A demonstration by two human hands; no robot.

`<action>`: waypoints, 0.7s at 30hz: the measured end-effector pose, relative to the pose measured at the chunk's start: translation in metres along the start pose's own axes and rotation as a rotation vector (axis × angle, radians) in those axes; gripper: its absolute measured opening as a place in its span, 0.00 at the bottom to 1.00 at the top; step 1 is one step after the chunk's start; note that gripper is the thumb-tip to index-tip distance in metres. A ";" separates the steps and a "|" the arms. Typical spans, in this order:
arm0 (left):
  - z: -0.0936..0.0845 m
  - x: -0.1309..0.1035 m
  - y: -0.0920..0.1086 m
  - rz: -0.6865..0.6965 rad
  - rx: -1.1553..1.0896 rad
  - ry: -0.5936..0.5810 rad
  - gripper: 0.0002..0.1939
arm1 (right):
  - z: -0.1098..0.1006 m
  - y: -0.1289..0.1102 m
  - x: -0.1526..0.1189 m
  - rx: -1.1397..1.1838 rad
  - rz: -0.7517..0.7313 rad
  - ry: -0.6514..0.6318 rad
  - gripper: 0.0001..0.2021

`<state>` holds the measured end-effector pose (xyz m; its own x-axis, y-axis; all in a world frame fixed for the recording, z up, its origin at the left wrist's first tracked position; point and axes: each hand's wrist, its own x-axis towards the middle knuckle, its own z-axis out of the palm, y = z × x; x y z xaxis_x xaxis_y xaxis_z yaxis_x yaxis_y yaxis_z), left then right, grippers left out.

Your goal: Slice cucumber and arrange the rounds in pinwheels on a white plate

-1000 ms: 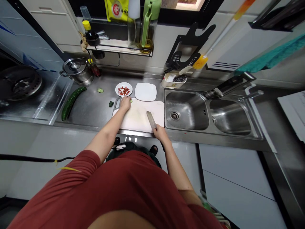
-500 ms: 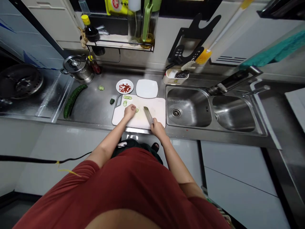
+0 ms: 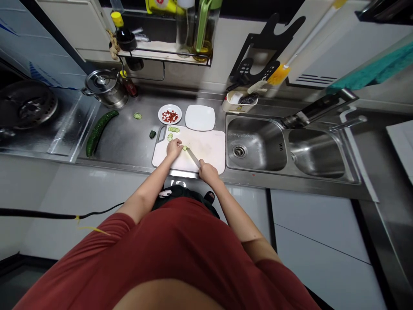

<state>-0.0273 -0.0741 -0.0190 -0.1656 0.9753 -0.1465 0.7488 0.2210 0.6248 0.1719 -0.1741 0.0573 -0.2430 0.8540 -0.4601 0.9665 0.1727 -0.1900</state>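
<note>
On the white cutting board [image 3: 209, 148], my left hand [image 3: 174, 149] has its fingers drawn together at the edge of a small cucumber slice [image 3: 185, 148]. My right hand [image 3: 209, 173] grips the handle of a kitchen knife [image 3: 194, 158]. The blade slants up and left across the board, its tip right beside that slice. Several cut cucumber slices [image 3: 173, 129] lie in a row near the board's upper left corner, with more just above my left hand. A dark green cucumber end [image 3: 152, 134] rests on the steel counter, left of the board.
Behind the board stand a plate of chopped red pieces [image 3: 170, 115] and a white plate [image 3: 200, 117]. A whole cucumber [image 3: 100, 132], a few slices [image 3: 137, 116] and a lidded pot [image 3: 106, 88] are to the left. A double sink [image 3: 258, 142] adjoins on the right.
The knife and my right hand have moved left, bringing the blade tip up to the cucumber slice. My left hand stays by the slice. The view has shifted slightly.
</note>
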 end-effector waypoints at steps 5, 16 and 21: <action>-0.003 0.000 0.003 -0.017 0.015 -0.020 0.10 | -0.002 -0.003 -0.001 -0.018 0.003 -0.033 0.15; -0.004 0.003 0.005 -0.045 0.017 -0.026 0.09 | 0.005 -0.015 0.004 0.009 0.008 -0.083 0.15; -0.005 0.005 0.005 -0.049 0.019 -0.046 0.09 | 0.006 -0.023 0.007 0.031 0.014 -0.093 0.15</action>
<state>-0.0273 -0.0684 -0.0126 -0.1733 0.9617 -0.2123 0.7526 0.2684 0.6013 0.1479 -0.1751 0.0532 -0.2377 0.8067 -0.5411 0.9671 0.1449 -0.2089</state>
